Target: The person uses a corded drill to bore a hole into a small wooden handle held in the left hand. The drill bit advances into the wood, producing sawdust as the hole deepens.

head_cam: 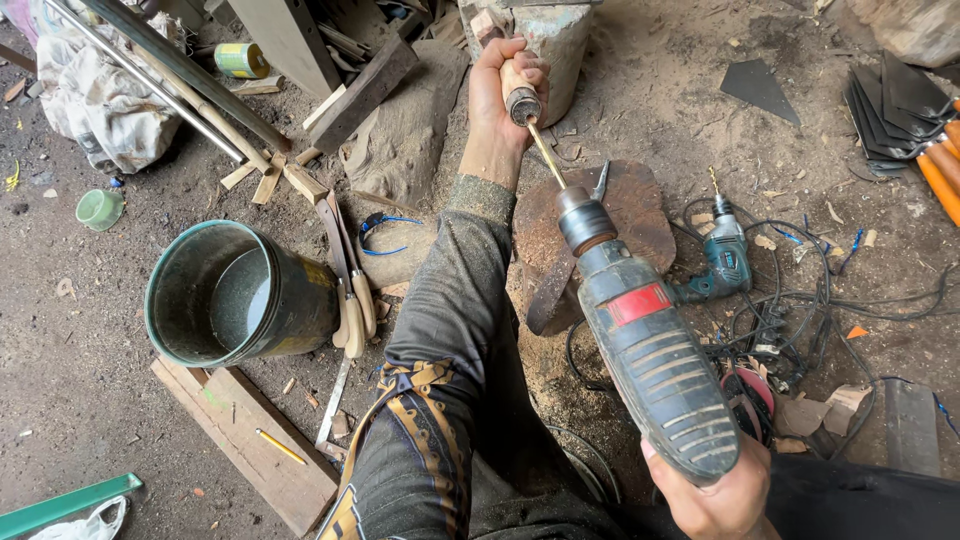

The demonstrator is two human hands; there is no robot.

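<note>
Drilling the handle end.
My left hand (505, 90) clamps the round wooden handle (520, 95); my right hand (722, 495) grips the grey-red electric drill (650, 355). A tilted bit (545, 150) could split it.

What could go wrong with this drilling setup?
1. The left hand grips the round wooden handle right where the brass-coloured drill bit enters; a slip could reach the fingers.
2. The black cables tangled on the dirt floor could snag the grey-and-red power drill.

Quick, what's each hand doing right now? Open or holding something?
Left hand: closed around a wooden handle, which the drill's bit enters.
Right hand: closed on the back end of the electric drill.
</note>
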